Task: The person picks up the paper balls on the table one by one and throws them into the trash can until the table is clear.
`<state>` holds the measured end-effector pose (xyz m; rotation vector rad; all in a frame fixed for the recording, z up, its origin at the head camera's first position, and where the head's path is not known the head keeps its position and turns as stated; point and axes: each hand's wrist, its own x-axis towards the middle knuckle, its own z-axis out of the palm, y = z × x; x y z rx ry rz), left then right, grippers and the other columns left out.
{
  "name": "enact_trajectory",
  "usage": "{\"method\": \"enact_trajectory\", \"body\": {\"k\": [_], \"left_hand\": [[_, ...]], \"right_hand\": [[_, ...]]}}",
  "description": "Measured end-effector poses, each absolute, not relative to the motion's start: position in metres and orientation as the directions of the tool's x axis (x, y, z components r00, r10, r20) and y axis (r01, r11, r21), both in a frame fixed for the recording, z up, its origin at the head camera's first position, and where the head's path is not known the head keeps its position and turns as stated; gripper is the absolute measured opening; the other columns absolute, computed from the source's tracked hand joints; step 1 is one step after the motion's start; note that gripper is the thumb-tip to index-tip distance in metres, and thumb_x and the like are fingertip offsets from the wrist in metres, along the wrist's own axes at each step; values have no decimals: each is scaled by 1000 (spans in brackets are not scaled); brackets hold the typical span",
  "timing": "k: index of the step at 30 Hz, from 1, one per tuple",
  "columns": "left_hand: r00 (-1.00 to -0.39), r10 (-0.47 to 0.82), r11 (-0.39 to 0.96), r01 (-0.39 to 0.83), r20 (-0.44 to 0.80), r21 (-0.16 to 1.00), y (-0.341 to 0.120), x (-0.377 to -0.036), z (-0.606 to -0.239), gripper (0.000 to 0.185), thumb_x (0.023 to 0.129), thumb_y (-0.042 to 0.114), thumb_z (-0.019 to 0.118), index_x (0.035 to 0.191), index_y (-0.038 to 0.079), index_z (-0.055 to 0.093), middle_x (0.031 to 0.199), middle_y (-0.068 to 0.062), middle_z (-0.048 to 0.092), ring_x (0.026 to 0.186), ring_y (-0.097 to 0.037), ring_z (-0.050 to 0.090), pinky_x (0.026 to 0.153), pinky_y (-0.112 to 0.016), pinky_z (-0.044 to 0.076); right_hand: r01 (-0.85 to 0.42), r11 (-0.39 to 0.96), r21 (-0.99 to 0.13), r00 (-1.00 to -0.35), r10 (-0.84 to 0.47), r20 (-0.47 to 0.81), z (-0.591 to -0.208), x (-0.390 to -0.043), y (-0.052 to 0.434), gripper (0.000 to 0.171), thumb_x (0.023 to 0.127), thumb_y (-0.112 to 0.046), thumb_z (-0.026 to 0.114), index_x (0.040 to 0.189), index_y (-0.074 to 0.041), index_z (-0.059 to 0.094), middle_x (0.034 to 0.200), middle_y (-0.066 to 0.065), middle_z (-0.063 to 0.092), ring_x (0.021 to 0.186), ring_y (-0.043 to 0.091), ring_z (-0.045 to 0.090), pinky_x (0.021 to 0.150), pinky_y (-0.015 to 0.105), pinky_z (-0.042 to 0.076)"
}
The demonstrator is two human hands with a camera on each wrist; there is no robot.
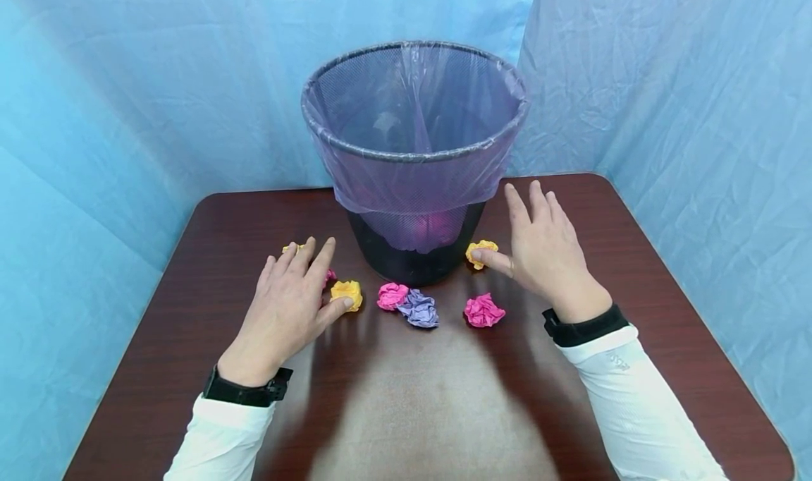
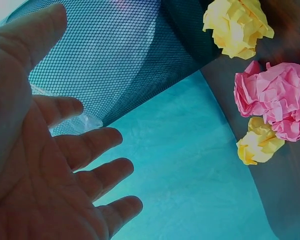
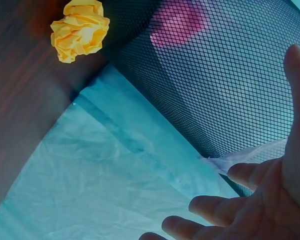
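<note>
The left hand (image 1: 282, 308) and right hand (image 1: 547, 259) spread empty fingers (image 1: 322, 259) near crumpled paper balls (image 1: 484, 311) beside a bin (image 1: 414, 268) close to the far edge of the table (image 1: 419, 410), where a stray knock could topple it.

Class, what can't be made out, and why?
- Head: floor of the bin, hidden by its front wall.
- Head: one pink ball, mostly behind the left hand.
- Right wrist: details of the pink shape, blurred behind mesh.
- Right wrist: little finger of the right hand, cut by the bottom edge.
</note>
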<state>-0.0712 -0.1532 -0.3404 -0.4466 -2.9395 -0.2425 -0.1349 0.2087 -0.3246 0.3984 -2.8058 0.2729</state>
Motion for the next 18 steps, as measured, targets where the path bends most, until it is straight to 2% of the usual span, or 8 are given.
{"method": "enact_trajectory", "body": {"k": [11, 18], "left_hand": [[-925, 293, 934, 331, 243, 131, -156, -70, -347, 88, 82, 55, 69, 150, 11, 35, 145, -24, 42, 133, -48, 36, 103, -70, 26], [-935, 282, 938, 315, 215, 143, -155, -70, -348, 88, 82, 54, 70, 151, 12, 34, 147, -23, 40, 134, -47, 34, 104, -70, 24]], "right_hand": [[-288, 950, -118, -928, -246, 281, -338, -135, 208, 113, 73, -76, 61, 153, -7, 23, 149, 34, 26, 133, 56, 27, 107, 63, 26], [-278, 957, -84, -932, -247, 264, -348, -133, 208, 113, 72, -78, 61, 153, -9, 24, 151, 31, 25, 135, 55, 26, 106, 65, 26]]}}
